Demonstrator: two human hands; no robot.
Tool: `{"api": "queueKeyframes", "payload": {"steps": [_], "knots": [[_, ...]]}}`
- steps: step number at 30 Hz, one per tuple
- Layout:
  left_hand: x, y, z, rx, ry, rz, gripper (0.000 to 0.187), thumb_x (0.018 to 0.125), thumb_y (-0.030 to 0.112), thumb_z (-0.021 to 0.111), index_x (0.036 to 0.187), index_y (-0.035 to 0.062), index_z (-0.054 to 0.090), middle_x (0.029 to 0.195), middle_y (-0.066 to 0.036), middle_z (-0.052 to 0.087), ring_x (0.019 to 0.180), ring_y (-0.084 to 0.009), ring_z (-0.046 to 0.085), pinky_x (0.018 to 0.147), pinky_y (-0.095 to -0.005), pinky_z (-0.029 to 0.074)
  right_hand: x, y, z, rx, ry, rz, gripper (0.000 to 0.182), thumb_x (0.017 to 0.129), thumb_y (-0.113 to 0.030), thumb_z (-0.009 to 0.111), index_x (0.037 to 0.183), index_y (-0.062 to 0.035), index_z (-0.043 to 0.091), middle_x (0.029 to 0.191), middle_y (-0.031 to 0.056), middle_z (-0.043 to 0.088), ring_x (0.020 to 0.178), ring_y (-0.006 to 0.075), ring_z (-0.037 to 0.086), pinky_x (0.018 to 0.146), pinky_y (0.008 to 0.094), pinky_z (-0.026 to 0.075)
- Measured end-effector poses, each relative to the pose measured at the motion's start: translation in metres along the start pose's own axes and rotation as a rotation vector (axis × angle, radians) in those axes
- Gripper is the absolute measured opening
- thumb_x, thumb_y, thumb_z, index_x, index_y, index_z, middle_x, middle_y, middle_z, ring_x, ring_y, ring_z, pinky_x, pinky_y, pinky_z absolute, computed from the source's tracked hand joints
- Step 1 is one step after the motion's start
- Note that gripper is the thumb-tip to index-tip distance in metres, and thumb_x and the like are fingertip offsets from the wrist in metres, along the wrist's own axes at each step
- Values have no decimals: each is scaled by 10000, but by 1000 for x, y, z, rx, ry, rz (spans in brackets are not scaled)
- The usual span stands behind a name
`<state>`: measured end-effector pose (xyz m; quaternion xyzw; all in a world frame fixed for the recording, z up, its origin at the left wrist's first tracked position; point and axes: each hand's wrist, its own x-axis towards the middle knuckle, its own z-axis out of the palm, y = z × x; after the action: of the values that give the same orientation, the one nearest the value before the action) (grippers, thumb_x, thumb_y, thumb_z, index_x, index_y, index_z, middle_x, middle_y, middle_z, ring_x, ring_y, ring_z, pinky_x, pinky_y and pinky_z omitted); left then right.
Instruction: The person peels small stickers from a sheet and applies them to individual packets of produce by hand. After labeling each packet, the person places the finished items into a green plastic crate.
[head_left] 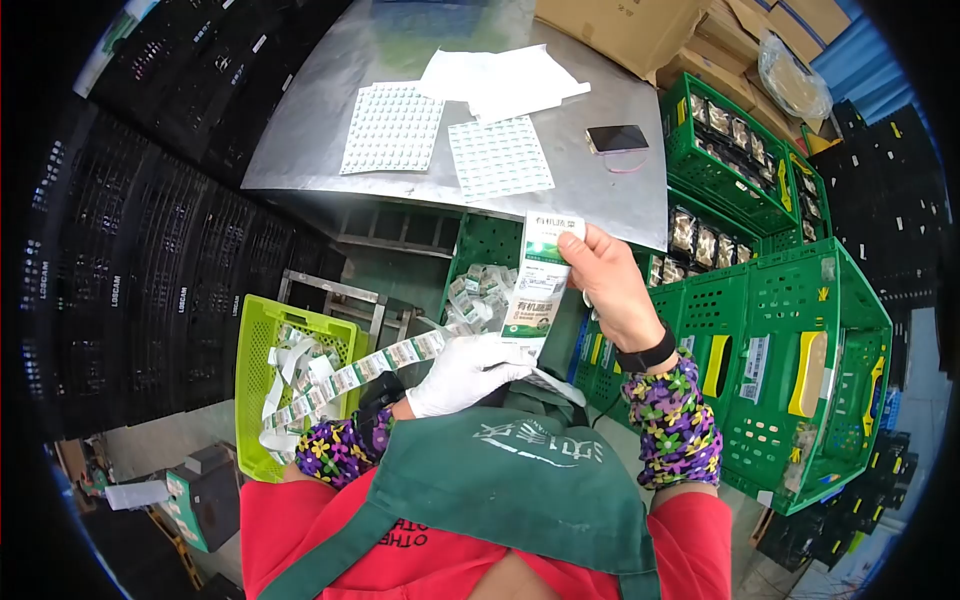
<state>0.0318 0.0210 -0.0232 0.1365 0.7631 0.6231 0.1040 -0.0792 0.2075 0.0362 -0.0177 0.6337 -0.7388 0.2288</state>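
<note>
A strip of printed labels (pixel 541 270), white and green, hangs upright in front of me. My right hand (pixel 612 285), bare and with a dark band at the wrist, pinches its upper right edge between thumb and fingers. At the strip's lower end is my left hand (pixel 465 376) in a white glove, its fingers closed around that end. A long ribbon of small labels (pixel 370 368) runs from beside the left hand down into a lime-green basket (pixel 252 385), where more ribbon lies in loops. Behind the left hand, small clear packs with labels (pixel 480 296) fill a green crate (pixel 480 240).
On the metal table (pixel 300 130) ahead lie two sticker sheets (pixel 393 128), white paper (pixel 500 80) and a phone (pixel 617 139). Green crates (pixel 770 370) stand close on my right, some holding packs. Stacked black crates (pixel 150 260) wall the left. A cardboard box (pixel 620 35) sits at the back.
</note>
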Motion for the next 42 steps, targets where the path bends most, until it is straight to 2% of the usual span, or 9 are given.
{"api": "queueKeyframes", "payload": {"steps": [5, 11, 15, 23, 26, 27, 32, 36, 42], "knots": [[3, 5, -4, 31, 108, 41, 173, 854, 128, 713, 1010, 58, 737, 943, -99, 726, 866, -228, 694, 767, -321, 530, -14, 17, -2, -98, 150, 48, 240, 986, -182, 568, 1124, 8, 617, 814, -24, 604, 756, 46, 542, 746, 221, 458], [4, 6, -7, 314, 177, 178, 221, 820, 136, 732, 1035, 88, 726, 962, -83, 716, 870, -269, 681, 762, -358, 537, -33, 36, 28, -108, 172, -204, 225, 896, 4, 608, 1119, -5, 578, 876, -11, 583, 795, 26, 530, 674, 184, 432], [3, 1, -6, 423, 206, 266, 243, 799, 151, 738, 1040, 123, 727, 982, -69, 711, 875, -277, 675, 744, -369, 537, -33, 30, 27, -782, 242, -310, 245, 878, -204, 678, 1007, -7, 612, 817, 75, 629, 758, 158, 589, 705, 314, 468], [7, 5, -4, 454, 145, 459, 257, 805, 186, 734, 1057, 142, 726, 1051, -76, 699, 879, -299, 667, 764, -363, 531, -20, 37, 13, -257, -103, -5, 228, 944, -216, 655, 869, -4, 617, 814, -27, 612, 756, 50, 521, 682, 232, 433], [-4, 5, 5, 231, 12, 133, 207, 853, 191, 714, 1042, 111, 738, 1028, -97, 715, 907, -271, 689, 797, -343, 536, -11, 13, 21, 148, -2, -6, 150, 977, -146, 600, 908, -13, 620, 816, -36, 616, 745, 32, 519, 688, 203, 428], [-5, 1, 8, 57, -55, -30, 197, 867, 191, 707, 1038, 99, 740, 1016, -105, 721, 906, -260, 696, 806, -338, 537, -6, 15, 15, 131, 34, 16, 162, 977, -154, 602, 941, 2, 630, 831, -25, 620, 753, 35, 523, 701, 204, 434], [-2, -2, 3, 135, 188, 79, 216, 851, 191, 725, 1045, 98, 733, 988, -99, 722, 892, -256, 697, 782, -339, 539, -22, 20, 12, -178, 203, -95, 345, 888, -48, 638, 1217, 25, 566, 1131, 51, 570, 818, 45, 544, 741, 206, 455], [-1, -1, 0, 314, 143, 37, 229, 836, 198, 720, 1057, 140, 729, 984, -80, 705, 872, -296, 673, 754, -380, 540, -33, 36, 26, -93, 128, -178, 319, 833, 52, 625, 1143, -11, 587, 1139, 48, 503, 815, 63, 566, 776, 218, 473], [2, 6, -3, 412, 177, 248, 241, 844, 81, 700, 1080, 113, 732, 1068, -96, 711, 991, -298, 674, 855, -380, 522, -28, 48, 24, -587, 166, -388, 241, 825, 37, 610, 1055, -34, 597, 1054, 84, 527, 824, 158, 557, 788, 302, 477]]}}
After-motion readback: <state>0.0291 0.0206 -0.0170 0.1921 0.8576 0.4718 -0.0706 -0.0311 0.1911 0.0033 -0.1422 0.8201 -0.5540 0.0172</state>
